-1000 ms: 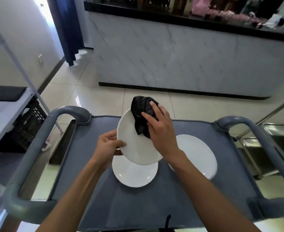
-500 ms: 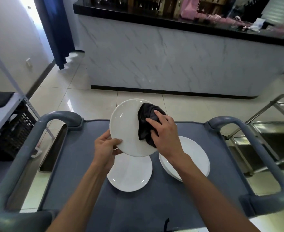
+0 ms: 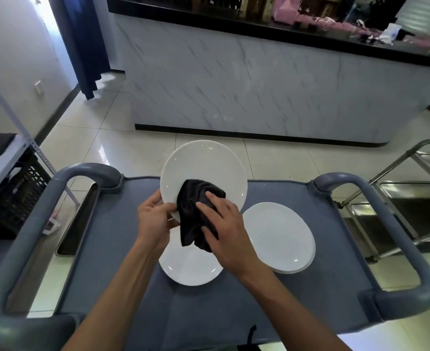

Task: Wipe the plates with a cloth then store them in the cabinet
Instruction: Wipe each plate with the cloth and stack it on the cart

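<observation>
My left hand (image 3: 154, 219) pinches the lower left rim of a white plate (image 3: 203, 168), which is tilted up above the cart. Against the lower part of that plate's face my right hand (image 3: 224, 224) presses a bunched black cloth (image 3: 196, 206), fingers curled over it. A second white plate (image 3: 188, 267) lies flat on the grey cart top (image 3: 234, 312) under my hands. At the right of the cart lies another white plate (image 3: 279, 236), apparently atop a short stack.
The cart has thick grey handles at left (image 3: 44, 198) and right (image 3: 386, 224). A marble-faced counter (image 3: 259, 84) stands ahead across the tiled floor. A steel trolley (image 3: 411, 198) is at the right, a metal rack with a black crate (image 3: 18, 193) at the left.
The cloth and my right hand have slid from the plate's upper edge down to its lower part. The camera has tipped up, showing more of the counter.
</observation>
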Tool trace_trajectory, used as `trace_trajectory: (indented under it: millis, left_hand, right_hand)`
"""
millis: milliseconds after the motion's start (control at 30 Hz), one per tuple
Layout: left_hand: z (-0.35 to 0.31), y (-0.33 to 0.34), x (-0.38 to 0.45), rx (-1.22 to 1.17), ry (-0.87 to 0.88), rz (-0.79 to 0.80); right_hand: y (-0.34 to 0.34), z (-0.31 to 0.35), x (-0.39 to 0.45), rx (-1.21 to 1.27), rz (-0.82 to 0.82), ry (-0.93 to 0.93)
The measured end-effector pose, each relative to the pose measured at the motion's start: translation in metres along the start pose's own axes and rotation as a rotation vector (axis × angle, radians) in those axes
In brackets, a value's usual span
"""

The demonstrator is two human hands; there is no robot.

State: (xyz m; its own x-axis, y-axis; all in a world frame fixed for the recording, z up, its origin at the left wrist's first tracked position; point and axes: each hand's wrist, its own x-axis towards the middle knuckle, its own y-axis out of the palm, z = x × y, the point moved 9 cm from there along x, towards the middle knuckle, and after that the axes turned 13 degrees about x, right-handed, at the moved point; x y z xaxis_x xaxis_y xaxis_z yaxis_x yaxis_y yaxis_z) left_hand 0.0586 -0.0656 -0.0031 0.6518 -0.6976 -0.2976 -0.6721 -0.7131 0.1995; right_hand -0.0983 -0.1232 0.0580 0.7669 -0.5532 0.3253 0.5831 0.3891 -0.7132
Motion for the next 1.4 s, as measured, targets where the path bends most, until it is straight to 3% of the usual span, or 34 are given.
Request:
trace_trajectory:
  millis: [467, 833, 1133, 1400]
  left_hand:
    - [-0.006, -0.005, 0.001, 0.058, -0.008, 0.027]
    - [0.003, 0.007, -0.01, 0.17, -0.028, 0.187]
    - [0.003, 0.012, -0.015, 0.216, -0.013, 0.238]
    - [0.0, 0.004, -0.009, 0.233, 0.019, 0.229]
  right_hand:
    - [-0.056, -0.031, 0.008, -0.126, -0.211, 0.031]
    - [-0.081, -0.026, 0.048, -0.211, -0.268, 0.024]
    - [-0.042, 0.006, 0.068, -0.156, -0.088, -0.087]
    - [0.0, 0.015, 0.035, -0.149, 0.101, -0.198]
